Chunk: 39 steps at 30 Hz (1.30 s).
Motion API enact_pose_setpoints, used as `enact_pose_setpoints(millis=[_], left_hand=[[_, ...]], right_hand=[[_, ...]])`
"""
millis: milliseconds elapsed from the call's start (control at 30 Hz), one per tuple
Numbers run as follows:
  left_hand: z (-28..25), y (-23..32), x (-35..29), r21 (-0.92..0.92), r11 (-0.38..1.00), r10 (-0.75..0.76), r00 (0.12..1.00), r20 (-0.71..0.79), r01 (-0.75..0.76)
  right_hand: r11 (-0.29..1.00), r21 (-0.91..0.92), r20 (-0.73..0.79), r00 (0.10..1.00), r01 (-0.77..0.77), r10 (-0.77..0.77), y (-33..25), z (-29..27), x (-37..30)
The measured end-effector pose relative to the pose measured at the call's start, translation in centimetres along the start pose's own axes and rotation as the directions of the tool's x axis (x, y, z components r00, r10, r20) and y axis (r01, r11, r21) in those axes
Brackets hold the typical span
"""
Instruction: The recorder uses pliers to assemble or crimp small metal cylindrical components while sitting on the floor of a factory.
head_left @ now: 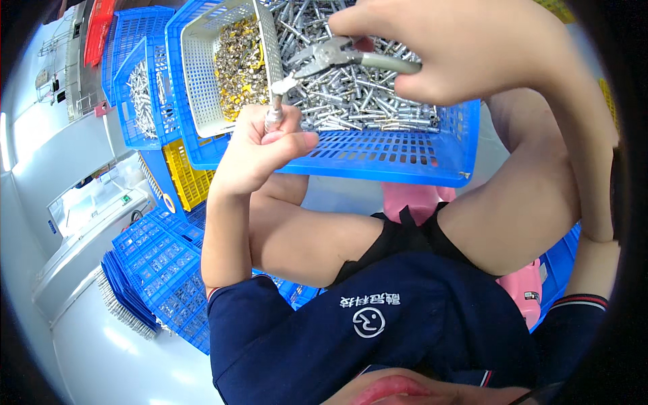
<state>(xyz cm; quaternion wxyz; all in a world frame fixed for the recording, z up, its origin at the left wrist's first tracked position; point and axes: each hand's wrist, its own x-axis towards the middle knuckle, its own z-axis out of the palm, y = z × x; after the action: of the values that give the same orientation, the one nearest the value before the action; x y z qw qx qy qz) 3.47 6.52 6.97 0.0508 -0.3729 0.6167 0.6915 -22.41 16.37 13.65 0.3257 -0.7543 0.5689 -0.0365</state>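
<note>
My left hand (256,145) is closed around a small metal bolt-like part (274,115), held upright between thumb and fingers. The part's top end meets a bright whitish patch too glaring to make out. My right hand (466,50) grips a pair of pliers (326,57) by greyish-green handles, with the jaws pointing left and down toward that top end. Whether the jaws touch it, I cannot tell. Below both hands, a blue basket (391,152) holds a heap of loose silver metal bolts (364,98).
Inside the blue basket's left side, a white basket (202,111) holds small brass-coloured and yellow pieces (241,71). Another blue basket (125,128) with silver parts stands farther left. A yellow crate (189,177) and stacked blue crates (165,270) are beside my left arm.
</note>
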Motion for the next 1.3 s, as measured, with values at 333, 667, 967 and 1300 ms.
enact_pose_setpoints(millis=[333,667,967,1300], left_hand=[[-3.8,-1.8,-0.4,0.23,0.973,0.074,0.96,-0.269,-0.011],[-2.6,-3.5,-0.9,0.404,0.914,0.035,0.991,-0.128,0.02],[-1.8,-3.6,-0.3,0.375,0.921,-0.067,0.991,-0.117,0.106],[-1.6,-3.9,-0.3,0.397,0.908,-0.106,0.99,-0.089,0.133]], right_hand=[[0.955,-0.019,0.093,0.95,-0.296,0.297,2.1,1.9,3.8],[0.949,-0.276,-0.154,0.967,0.153,-0.201,0.3,3.5,2.1],[0.88,-0.424,-0.257,0.904,0.213,-0.342,2.2,7.1,5.6],[0.828,-0.508,-0.163,0.917,0.238,-0.364,0.8,5.7,5.0]])
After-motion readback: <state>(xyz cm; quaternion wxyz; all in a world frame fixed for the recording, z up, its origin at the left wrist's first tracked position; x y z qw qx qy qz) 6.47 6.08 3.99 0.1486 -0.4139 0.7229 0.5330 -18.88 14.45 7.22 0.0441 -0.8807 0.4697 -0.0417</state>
